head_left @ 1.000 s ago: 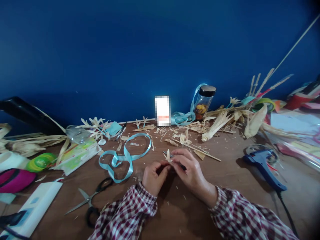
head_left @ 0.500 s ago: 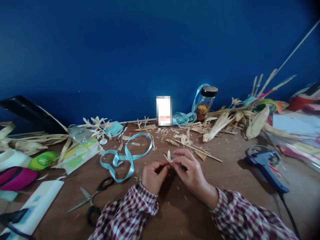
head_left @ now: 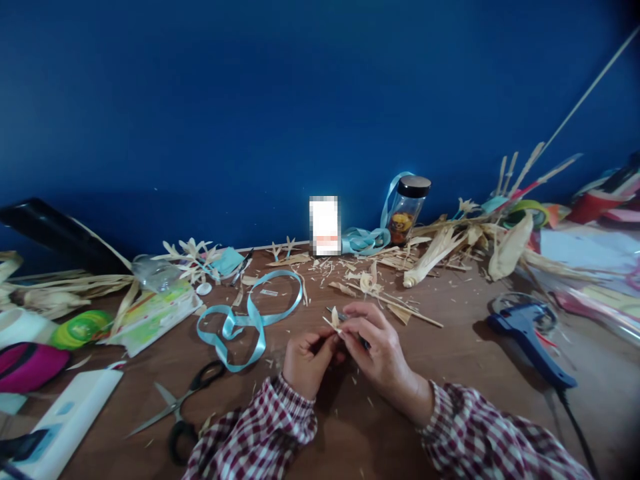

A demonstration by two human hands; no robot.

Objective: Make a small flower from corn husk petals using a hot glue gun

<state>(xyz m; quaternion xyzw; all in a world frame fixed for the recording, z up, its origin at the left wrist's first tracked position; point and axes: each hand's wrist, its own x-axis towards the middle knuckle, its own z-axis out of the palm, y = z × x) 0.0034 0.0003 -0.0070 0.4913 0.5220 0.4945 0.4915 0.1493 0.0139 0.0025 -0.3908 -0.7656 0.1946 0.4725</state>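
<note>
Near the middle of the brown table, a small pale husk piece (head_left: 335, 319) sticks up between my two hands. My left hand (head_left: 309, 360) pinches its lower end between thumb and forefinger. From the right, my right hand (head_left: 377, 347) meets it with closed fingertips, and a dark slim tool, partly hidden, shows behind those fingers. Open scissors (head_left: 177, 405) lie left of my left sleeve. Light blue ribbon (head_left: 257, 320) lies looped beyond my left hand.
A blue glue gun (head_left: 533, 343) lies at the right with its cable. Husk scraps (head_left: 370, 280) and a lidded jar (head_left: 407, 210) are at the back. A white power strip (head_left: 75, 420), a pink item and a green-yellow ball (head_left: 83, 329) sit at the left.
The view has shifted slightly. Both hands remain together at the husk piece, whose pale strip now points more to the left; the fingers have moved only a little.
</note>
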